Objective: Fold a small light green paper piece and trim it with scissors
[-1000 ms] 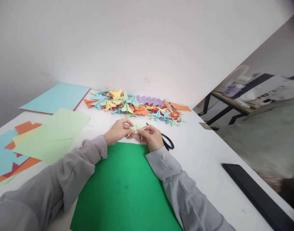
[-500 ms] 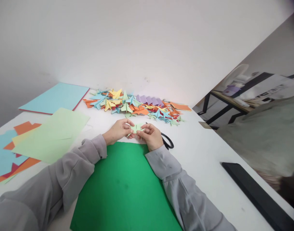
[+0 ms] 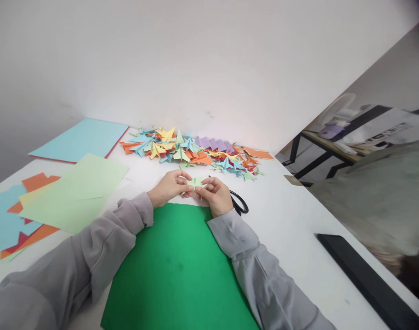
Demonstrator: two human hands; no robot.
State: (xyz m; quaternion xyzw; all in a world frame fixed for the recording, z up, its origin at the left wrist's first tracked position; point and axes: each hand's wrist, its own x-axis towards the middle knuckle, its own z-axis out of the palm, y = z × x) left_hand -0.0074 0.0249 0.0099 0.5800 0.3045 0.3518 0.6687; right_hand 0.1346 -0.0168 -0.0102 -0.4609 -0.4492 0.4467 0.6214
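Both hands up over the white tabletop (image 3: 291, 215), just past the far edge of the dark green sheet (image 3: 178, 270). Left hand (image 3: 168, 187) and right hand (image 3: 214, 196) pinching a small pale green folded paper (image 3: 195, 183) between them, fingers (image 3: 187, 176) clenched on its ends. Black scissors (image 3: 239, 202) touching the right hand. Heap of coloured folded pieces (image 3: 192, 151) beyond, near the wall.

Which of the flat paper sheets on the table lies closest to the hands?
The dark green sheet, directly under both wrists; the pale green sheet and light blue sheet lie farther left.
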